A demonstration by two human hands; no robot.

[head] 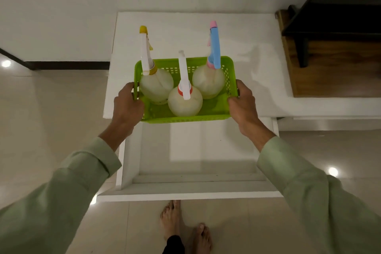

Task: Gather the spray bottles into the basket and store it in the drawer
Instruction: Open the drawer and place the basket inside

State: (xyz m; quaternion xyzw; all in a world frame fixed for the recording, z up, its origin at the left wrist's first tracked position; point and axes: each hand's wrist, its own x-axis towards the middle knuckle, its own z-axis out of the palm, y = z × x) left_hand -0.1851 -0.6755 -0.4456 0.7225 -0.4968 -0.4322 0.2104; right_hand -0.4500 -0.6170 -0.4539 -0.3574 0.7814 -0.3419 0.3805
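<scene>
A bright green perforated basket [214, 112] is held at the front edge of the white cabinet top [243, 35]. My left hand [126, 105] grips its left end and my right hand [243, 105] grips its right end. Three pale round spray bottles stand upright inside: one with a yellow nozzle [156, 86] at the left, one with a white and orange head [185, 101] in the front middle, one with a blue and pink head [208, 81] at the right. Below the basket the white drawer [195, 150] is pulled out and bare inside.
The drawer's front panel [189, 193] juts toward my bare feet [185, 225] on the tiled floor. A dark wooden shelf unit [334, 27] stands at the right of the cabinet. A white wall lies behind.
</scene>
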